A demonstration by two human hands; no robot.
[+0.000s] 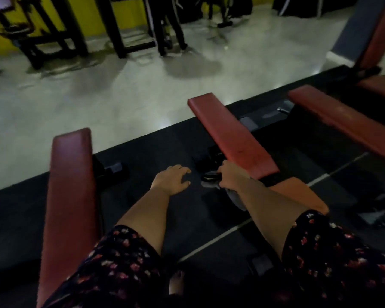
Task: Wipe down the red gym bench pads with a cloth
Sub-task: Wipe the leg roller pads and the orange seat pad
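Grey cloth (235, 197) gripped in right hand (230, 177), centre frame, at near end of middle red bench pad (229, 134). Left hand (170, 180) beside it, fingers loosely spread, holding nothing, above dark mat (142, 156). Another red pad (69, 196) lower left.

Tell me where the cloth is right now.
In the head view, the grey cloth hangs from the right hand, a little right of centre, just off the near end of the middle red bench pad.
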